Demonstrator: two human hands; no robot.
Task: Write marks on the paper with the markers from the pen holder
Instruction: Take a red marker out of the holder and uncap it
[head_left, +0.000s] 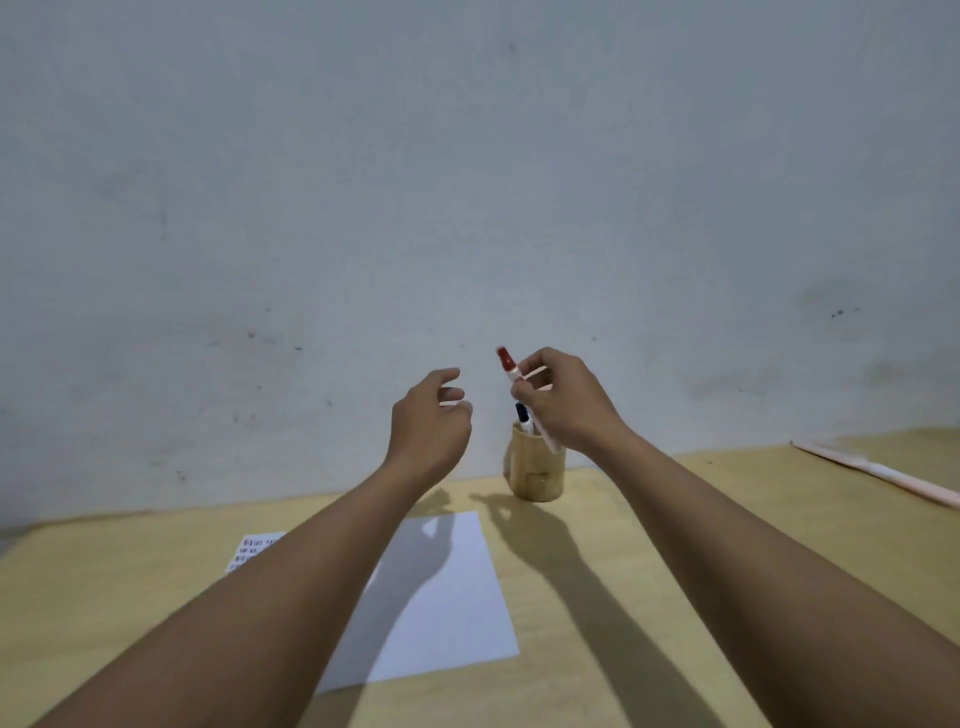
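A bamboo pen holder (537, 473) stands on the wooden table near the wall. My right hand (563, 402) is raised just above it and pinches a white marker with a red cap (508, 365), cap end up, lower end over the holder's rim. A blue-capped marker (522, 415) stands in the holder. My left hand (431, 421) hovers to the left of the marker, fingers curled and apart, holding nothing. A blank white sheet of paper (447, 597) lies on the table in front of the holder, partly covered by my left forearm.
A second sheet with printed rows of marks (254, 548) lies left of the blank paper, mostly hidden by my left arm. A pale long object (883, 473) lies at the table's far right edge. A grey wall rises right behind the table.
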